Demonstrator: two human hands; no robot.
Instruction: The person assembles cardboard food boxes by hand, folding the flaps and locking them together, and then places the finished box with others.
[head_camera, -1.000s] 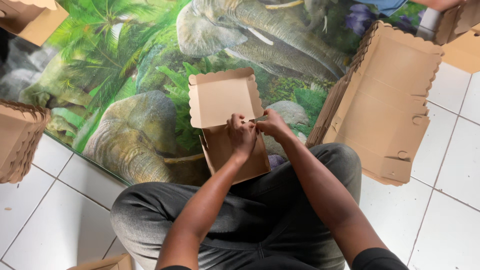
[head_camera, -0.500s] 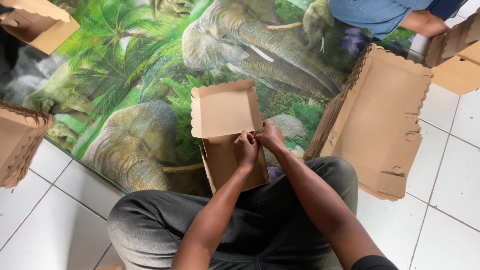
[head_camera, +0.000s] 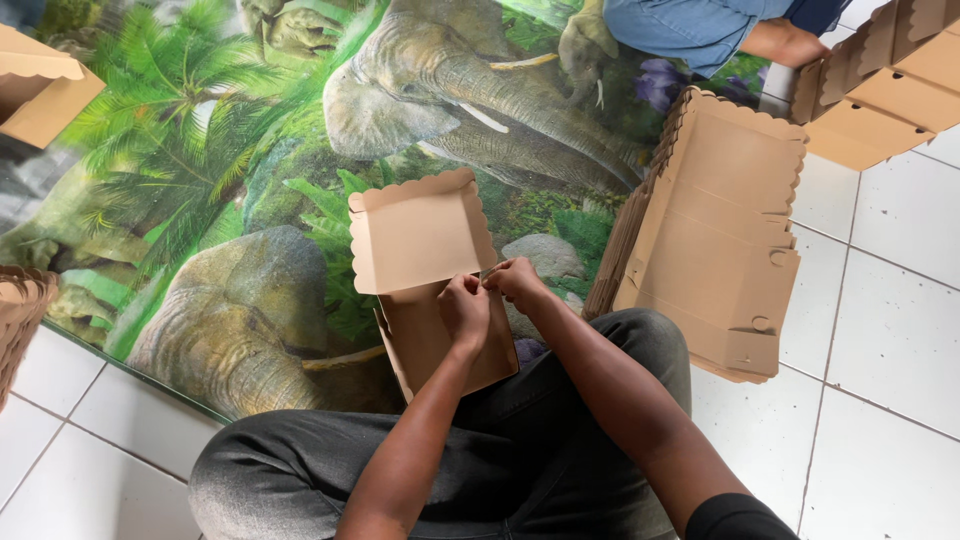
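A brown cardboard box (head_camera: 420, 240) with a scalloped lid rests half-folded on my lap and on the printed mat. Its lid stands open, tilted away from me. My left hand (head_camera: 463, 312) pinches the box's right side wall near the hinge. My right hand (head_camera: 517, 281) grips the same edge from the outside, fingertips touching the left hand's. Both hands press on the fold between lid and base.
A stack of flat box blanks (head_camera: 715, 235) lies to the right on the white tiles. More folded boxes (head_camera: 890, 80) sit at top right, others at far left (head_camera: 35, 85). A mat with an elephant picture (head_camera: 200, 180) covers the floor. Another person's knee (head_camera: 700, 30) shows at top.
My hands have shifted a little right along the box edge and closed together on the fold. The box has moved slightly up and right in view.
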